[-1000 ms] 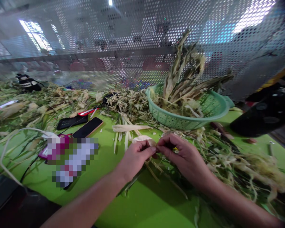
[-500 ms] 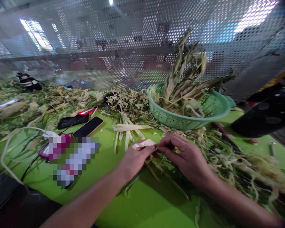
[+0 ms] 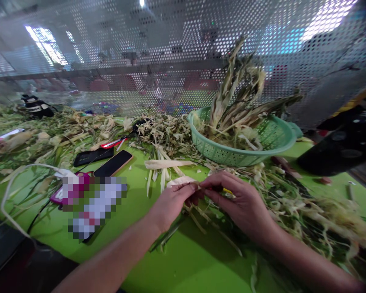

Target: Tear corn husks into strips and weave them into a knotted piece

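Observation:
My left hand (image 3: 173, 203) is closed on a pale strip of corn husk (image 3: 180, 181), its thumb pressing from above. Fingertips of my right hand (image 3: 238, 197) pinch together at the husk's right end, touching or almost touching my left fingers. A small yellow thing (image 3: 227, 190) shows behind the right-hand fingers; most of it is hidden. Just beyond my hands, several cut husk strips (image 3: 163, 164) lie on the green table (image 3: 177, 264). Thin dry stalks and leaves (image 3: 201, 221) are scattered underneath the hands.
A green plastic basket (image 3: 232, 156) with dried husks (image 3: 228, 93) stands at the back right. Phones (image 3: 113, 163), a purple power bank (image 3: 62, 195) and a white cable (image 3: 10, 183) lie left. Husk heaps (image 3: 332, 219) spread right. A perforated metal screen (image 3: 158, 49) rises behind.
The husk strip and my left fingers have shifted slightly left and tilted. My right hand has moved a little left with them. Everything else on the table stays put.

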{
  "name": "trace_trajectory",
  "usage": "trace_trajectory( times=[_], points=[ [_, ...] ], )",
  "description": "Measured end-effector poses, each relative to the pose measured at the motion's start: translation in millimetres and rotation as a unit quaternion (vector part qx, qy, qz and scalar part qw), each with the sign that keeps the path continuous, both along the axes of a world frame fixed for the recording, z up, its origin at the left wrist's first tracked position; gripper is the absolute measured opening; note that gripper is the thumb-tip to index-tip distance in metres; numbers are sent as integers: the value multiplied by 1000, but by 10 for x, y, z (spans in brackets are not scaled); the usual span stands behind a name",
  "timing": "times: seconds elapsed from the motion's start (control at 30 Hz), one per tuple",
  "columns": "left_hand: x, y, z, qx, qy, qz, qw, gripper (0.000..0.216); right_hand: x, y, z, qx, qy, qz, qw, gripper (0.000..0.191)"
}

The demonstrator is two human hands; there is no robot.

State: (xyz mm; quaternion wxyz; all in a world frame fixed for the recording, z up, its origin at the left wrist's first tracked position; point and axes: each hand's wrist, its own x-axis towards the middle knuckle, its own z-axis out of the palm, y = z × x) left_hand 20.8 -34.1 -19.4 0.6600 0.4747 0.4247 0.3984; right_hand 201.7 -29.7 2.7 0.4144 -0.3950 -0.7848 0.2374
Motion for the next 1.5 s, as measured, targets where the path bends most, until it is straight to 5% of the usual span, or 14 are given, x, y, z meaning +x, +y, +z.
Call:
trace_trajectory(
  times=[0.17,0.37,0.6,0.93,1.3,1.5],
  points=[
    [7,-7,21,-28,-9,-15,999,30,17,17,-10,18,-19,-11,1000,6],
    [-5,-17,95,100,113,-8,989,24,9,18,-38,9,-50,-28,998,7],
    [26,-30,115,273,254,10,928,21,-15,-11,-70,-46,-45,-64,996,7],
    [1,-19,154,318,293,-3,901,22,-22,8,3,-127,24,-44,991,10],
    [21,-38,153,204,169,30,964,17,-55,6,-51,-252,127,-25,959,25],
    [8,22,74,35,9,11,999,23,-67,-14,-25,-153,62,-35,986,13]
  ],
)
